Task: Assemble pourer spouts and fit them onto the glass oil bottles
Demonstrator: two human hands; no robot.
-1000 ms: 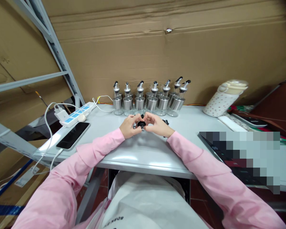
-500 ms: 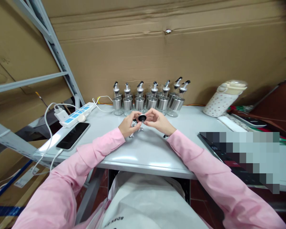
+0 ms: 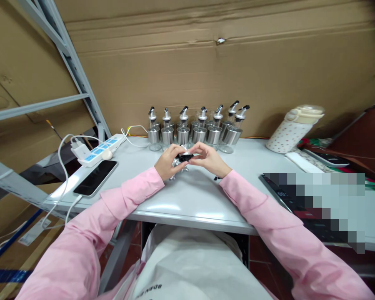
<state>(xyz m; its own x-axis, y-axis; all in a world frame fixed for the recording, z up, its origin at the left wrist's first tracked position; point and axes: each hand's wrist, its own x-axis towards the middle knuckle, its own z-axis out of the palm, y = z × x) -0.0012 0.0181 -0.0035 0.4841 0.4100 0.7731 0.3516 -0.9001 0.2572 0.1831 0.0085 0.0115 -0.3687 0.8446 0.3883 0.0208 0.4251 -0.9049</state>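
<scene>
Between the fingertips of both hands is a small black and silver part (image 3: 185, 157), held just above the table. My left hand (image 3: 169, 162) pinches it from the left, and my right hand (image 3: 210, 159) pinches it from the right. Some small silver pieces (image 3: 176, 168) lie under and beside my left fingers, partly hidden. A tiny dark piece (image 3: 216, 178) rests by my right wrist. Behind my hands stand several glass and steel bottles (image 3: 183, 135) with silver and black pour spouts.
On the left lie a phone (image 3: 96, 178) and a power strip (image 3: 101, 151) with white cables. A spotted flask (image 3: 287, 132) stands at the back right, near a dark device (image 3: 328, 158). A dark flat object (image 3: 278, 193), partly pixelated, lies at right.
The black and silver part has tilted between my fingers, so its black round face now looks flatter and silver shows above it. My hands have hardly shifted.
</scene>
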